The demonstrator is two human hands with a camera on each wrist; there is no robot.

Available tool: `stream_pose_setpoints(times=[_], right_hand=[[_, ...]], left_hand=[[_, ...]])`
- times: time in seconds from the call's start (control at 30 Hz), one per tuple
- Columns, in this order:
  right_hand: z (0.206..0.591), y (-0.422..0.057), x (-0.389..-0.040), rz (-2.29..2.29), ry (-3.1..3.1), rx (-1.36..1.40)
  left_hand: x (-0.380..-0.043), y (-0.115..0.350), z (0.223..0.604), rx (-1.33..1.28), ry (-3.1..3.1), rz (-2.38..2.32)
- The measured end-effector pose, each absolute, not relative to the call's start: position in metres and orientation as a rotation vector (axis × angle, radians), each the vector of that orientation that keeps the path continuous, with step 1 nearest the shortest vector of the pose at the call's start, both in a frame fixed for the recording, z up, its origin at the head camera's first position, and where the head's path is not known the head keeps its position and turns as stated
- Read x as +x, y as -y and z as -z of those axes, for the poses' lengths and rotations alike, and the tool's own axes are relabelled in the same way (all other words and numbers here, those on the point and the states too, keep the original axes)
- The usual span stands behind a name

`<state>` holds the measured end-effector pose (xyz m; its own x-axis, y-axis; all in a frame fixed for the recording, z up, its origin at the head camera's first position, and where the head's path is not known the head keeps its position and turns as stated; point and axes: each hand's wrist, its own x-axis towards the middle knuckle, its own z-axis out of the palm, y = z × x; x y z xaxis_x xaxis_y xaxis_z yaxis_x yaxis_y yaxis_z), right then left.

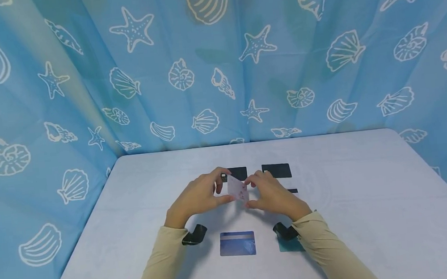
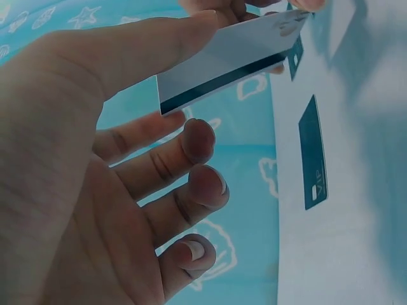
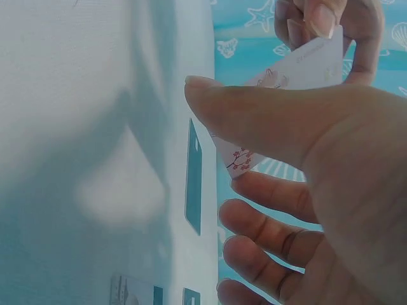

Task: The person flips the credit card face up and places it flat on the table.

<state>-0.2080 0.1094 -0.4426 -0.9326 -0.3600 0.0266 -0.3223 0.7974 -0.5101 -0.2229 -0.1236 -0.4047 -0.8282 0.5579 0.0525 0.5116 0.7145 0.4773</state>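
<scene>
Between both hands, raised over the table, a white card (image 1: pixel 237 188) with pink blossom print is held tilted. My left hand (image 1: pixel 200 195) pinches its left side between thumb and index finger. At the opposite side, my right hand (image 1: pixel 273 195) pinches it with thumb and index finger. The left wrist view shows a dark magnetic stripe along the white card's back (image 2: pixel 222 79), with the other left fingers loosely curled and off it. In the right wrist view, red blossoms mark the card's front (image 3: pixel 240 159), partly hidden by the right thumb.
Two dark cards, one at the left (image 1: pixel 239 172) and one at the right (image 1: pixel 278 170), lie on the table (image 1: pixel 375 205) beyond the hands. A striped blue card (image 1: pixel 237 245) lies nearer. My right wrist partly covers a teal card (image 1: pixel 291 245). A shell-patterned curtain (image 1: pixel 302 73) encloses the table.
</scene>
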Motion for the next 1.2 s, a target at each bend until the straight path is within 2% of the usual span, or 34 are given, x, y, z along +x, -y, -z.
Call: stream_pose_setpoints(times=[1.2], right_hand=[[0.4438,-0.1137,-0.2098,0.784,-2.906,-0.521]], left_hand=[[-0.2253,0.1289,0.4139,0.678,-2.844,-0.486]])
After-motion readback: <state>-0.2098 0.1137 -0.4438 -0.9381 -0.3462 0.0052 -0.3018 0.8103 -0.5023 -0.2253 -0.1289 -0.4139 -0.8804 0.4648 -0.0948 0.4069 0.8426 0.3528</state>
